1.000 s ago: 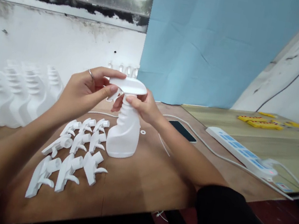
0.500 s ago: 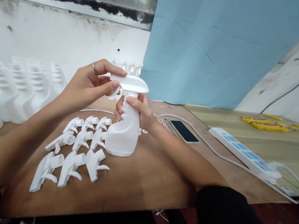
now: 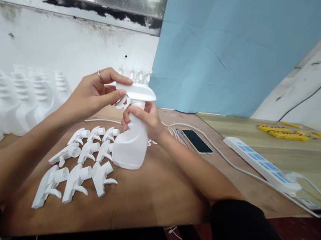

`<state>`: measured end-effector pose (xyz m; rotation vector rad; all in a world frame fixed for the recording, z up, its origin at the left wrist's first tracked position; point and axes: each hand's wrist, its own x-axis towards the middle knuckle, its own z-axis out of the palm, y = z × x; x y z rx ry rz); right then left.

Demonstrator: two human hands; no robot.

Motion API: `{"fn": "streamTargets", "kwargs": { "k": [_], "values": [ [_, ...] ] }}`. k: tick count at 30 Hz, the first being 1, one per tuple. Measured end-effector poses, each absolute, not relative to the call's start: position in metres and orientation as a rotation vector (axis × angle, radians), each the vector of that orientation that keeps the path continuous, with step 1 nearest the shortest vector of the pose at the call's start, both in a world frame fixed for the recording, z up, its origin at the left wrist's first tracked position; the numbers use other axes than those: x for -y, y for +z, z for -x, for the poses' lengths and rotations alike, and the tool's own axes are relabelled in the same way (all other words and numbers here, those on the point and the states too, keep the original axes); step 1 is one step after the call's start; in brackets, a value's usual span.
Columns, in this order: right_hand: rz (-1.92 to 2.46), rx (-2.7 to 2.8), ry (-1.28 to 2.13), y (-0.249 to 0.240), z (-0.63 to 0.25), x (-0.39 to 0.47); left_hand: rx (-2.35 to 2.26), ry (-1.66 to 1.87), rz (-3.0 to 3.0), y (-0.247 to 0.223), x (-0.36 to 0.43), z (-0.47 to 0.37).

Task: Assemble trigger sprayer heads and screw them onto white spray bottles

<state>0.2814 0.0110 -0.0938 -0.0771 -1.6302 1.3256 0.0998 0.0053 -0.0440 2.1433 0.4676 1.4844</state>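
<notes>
A white plastic spray bottle [image 3: 130, 148] stands upright on the brown tabletop. On its neck sits a white trigger spray head [image 3: 140, 91], its long rounded top lying sideways. My left hand [image 3: 100, 88], with a ring on one finger, pinches the left end of the spray head between thumb and fingers. Just below the head, my right hand [image 3: 146, 119] is wrapped around the bottle's neck. Several loose white trigger sprayers [image 3: 78, 182] lie in rows on the table to the left of the bottle.
Several white bottles [image 3: 20, 103] stand in rows at the left. To the right lie a phone [image 3: 197, 141], a white cable and a power strip [image 3: 261, 164]. Yellow pieces [image 3: 285, 133] rest farther back. More white sprayer parts [image 3: 139, 76] show behind the hands.
My right hand's grip has shifted slightly down and left on the bottle's neck. My left hand still holds the spray head. The camera view has shifted a little.
</notes>
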Motion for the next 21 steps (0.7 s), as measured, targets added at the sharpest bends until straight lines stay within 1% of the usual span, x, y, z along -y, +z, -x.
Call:
{"fn": "streamTargets", "kwargs": {
  "k": [7, 18, 21],
  "values": [
    [0.087, 1.651, 1.317, -0.0924, -0.2804, -0.0092, -0.576, 1.479, -2.174, -0.0425, -0.0020, -0.0994],
    [0.031, 1.652, 1.344, -0.0932, -0.2809, -0.0124, -0.548, 1.472, -2.167, -0.0422, -0.0017, -0.0988],
    [0.082, 1.660, 1.337, -0.0932, -0.2810, -0.0117, -0.552, 1.459, -2.162, -0.0413, -0.0005, -0.0984]
  ]
}}
